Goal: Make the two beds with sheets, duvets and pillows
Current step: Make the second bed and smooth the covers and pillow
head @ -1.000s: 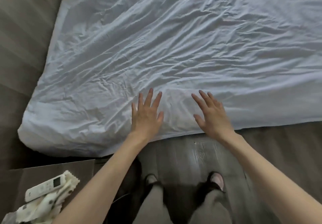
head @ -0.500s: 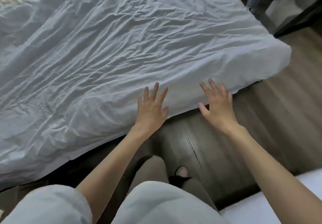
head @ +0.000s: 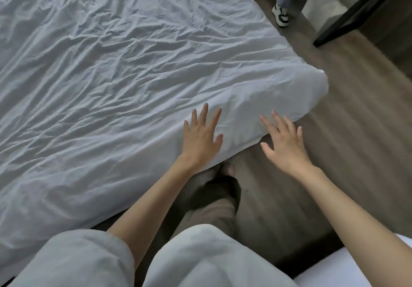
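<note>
Our left hand [head: 201, 135] lies spread flat on the white duvet [head: 111, 81] filling the frame's upper left. Our right hand [head: 284, 144], also spread, reaches its edge, probably to smooth creases toward the corner.

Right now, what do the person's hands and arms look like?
The left hand and right hand wear no gloves, rings or watch. The left forearm and right forearm have no sleeves. A loose pale grey top shows below.
</note>
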A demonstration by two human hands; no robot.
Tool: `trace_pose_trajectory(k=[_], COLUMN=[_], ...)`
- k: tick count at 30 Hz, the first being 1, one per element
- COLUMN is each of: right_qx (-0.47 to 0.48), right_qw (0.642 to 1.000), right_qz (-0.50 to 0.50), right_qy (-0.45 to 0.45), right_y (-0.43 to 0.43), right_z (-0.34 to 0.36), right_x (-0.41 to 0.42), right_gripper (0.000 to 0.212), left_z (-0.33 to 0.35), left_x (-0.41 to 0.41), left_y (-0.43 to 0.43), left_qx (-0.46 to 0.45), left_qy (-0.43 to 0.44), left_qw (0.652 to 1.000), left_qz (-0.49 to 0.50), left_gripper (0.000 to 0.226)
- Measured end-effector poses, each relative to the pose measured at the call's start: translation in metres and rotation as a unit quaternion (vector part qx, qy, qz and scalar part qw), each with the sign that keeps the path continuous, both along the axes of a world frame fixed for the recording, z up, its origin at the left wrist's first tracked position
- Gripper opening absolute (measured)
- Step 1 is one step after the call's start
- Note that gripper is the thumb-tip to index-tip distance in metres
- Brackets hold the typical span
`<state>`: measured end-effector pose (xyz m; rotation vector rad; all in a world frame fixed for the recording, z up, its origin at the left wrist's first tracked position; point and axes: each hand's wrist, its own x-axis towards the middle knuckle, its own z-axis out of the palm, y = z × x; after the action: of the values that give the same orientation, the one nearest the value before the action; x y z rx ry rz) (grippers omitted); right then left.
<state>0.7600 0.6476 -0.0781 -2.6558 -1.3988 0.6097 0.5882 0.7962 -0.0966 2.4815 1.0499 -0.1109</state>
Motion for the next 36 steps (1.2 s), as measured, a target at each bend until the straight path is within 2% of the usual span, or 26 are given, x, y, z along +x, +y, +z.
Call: trace_pose_trajectory(k=[6, 11, 14, 22, 25, 29, 32, 34, 36], right_qx=[-0.054, -0.109, -0.146, -0.222, -0.241, -0.233, -0.214, -0.175, -0.092], right_qw=[0.998, 0.992, 0.984, 0.939, 0.916, 0.893, 0.879, 0.873, 0.867], right_qz=[0.014, 0.054, 0.105, 0.260, 0.318, 0.385, 0.426, 0.447, 0.466], right_qy=[0.009, 0.012, 0.015, 0.045, 0.029, 0.024, -0.025, -0.089, -0.150], right_y=[0.043, 0.073, 0.087, 0.109, 0.113, 0.114, 0.105, 0.096, 0.091], right_z=[-0.013, -0.033, -0.057, -0.130, -0.154, -0.182, -0.203, -0.222, -0.242], right_x=[0.123, 0.201, 0.240, 0.336, 0.367, 0.380, 0.376, 0.375, 0.381], right_gripper=[0.071, 0.074, 0.078, 0.078, 0.081, 0.101, 0.117, 0.115, 0.095], left_z=[-0.023, -0.040, -0.060, -0.130, -0.155, -0.188, -0.213, -0.228, -0.238], left_x=[0.121, 0.191, 0.219, 0.278, 0.300, 0.329, 0.339, 0.335, 0.326], left_y=[0.037, 0.045, 0.043, 0.003, -0.021, -0.053, -0.066, -0.062, -0.052], left_qx=[-0.023, -0.076, -0.098, -0.155, -0.131, -0.054, 0.050, 0.095, 0.138], left_qy=[0.036, 0.050, 0.060, 0.153, 0.176, 0.216, 0.221, 0.218, 0.176], left_qw=[0.999, 0.995, 0.991, 0.961, 0.950, 0.938, 0.932, 0.934, 0.942], left_qz=[0.003, 0.035, 0.068, 0.170, 0.222, 0.265, 0.282, 0.266, 0.252], left_gripper=[0.069, 0.072, 0.075, 0.093, 0.105, 0.129, 0.126, 0.122, 0.117])
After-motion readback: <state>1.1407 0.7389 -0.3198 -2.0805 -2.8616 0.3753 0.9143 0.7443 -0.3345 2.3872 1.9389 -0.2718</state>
